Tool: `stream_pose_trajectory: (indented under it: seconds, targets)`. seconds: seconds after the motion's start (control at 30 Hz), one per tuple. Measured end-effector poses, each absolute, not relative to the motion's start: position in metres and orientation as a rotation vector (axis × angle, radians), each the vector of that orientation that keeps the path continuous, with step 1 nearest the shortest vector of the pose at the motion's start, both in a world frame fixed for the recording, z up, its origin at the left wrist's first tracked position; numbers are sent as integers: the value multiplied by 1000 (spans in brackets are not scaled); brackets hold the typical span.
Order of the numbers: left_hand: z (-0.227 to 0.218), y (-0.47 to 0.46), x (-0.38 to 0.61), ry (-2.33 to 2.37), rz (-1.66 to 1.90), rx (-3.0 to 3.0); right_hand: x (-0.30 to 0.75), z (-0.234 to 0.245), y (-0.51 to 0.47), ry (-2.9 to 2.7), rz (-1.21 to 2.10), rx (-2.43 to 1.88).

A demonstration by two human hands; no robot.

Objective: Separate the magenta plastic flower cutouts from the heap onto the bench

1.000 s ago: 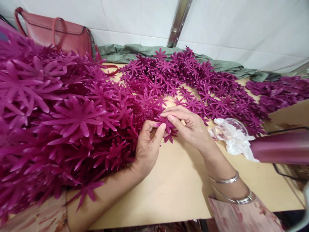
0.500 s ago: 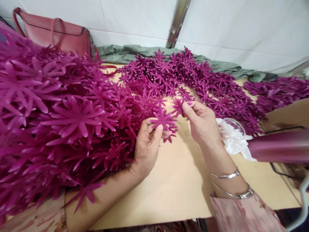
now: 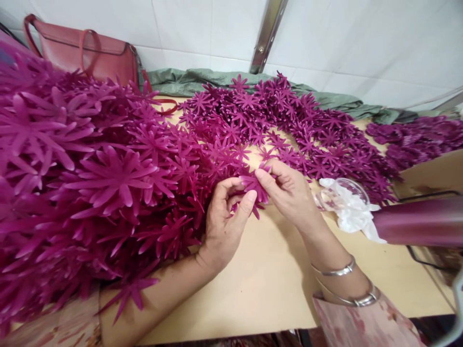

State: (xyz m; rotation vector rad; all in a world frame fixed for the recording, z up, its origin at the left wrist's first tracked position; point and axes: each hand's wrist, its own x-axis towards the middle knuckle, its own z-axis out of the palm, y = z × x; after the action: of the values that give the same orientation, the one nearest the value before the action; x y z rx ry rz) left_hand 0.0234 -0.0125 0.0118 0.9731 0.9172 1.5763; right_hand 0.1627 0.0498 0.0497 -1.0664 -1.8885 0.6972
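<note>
Reaching in from the bottom of the frame in pink patterned sleeves (image 3: 352,318), wearing silver bracelets (image 3: 340,271) on the right wrist and letting a stray purple flower (image 3: 132,291) lie across the left forearm (image 3: 177,289). Working above a tan table (image 3: 253,289), holding a small flower (image 3: 255,185) just right of the middle of the frame. Pinching it with the right hand (image 3: 291,190), pressing thumb and forefinger on its upper right petals. Curling the left hand (image 3: 226,221) in from the other side, bringing thumb and forefinger to the petals with a narrow gap between; being unable to tell grip from mere touch there. Having a big heap of flowers (image 3: 115,173) filling the left of the frame, with crumpled white plastic (image 3: 356,212), a clear cup (image 3: 363,183) and a purple tube (image 3: 419,221) at the right. Facing a second heap (image 3: 253,103) beyond the hands, then a red handbag (image 3: 87,53) in the upper left, a green cloth (image 3: 173,82) and a white tiled wall (image 3: 202,29).
</note>
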Motion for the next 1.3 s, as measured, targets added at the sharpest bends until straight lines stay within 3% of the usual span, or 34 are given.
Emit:
stream_pose_trajectory:
  seconds: [0.43, 0.7, 1.17, 1.3]
  targets:
    - [7, -9, 20, 973, 1539, 1035, 159, 43, 50, -1855, 698, -978]
    - [4, -9, 22, 987, 1581, 914, 177, 26, 73, -1310, 826, -1072]
    - [11, -10, 22, 964, 1556, 773, 168, 32, 70, -1181, 1187, -961]
    - [11, -10, 23, 948, 1557, 771, 168, 30, 70, -1221, 1125, -985]
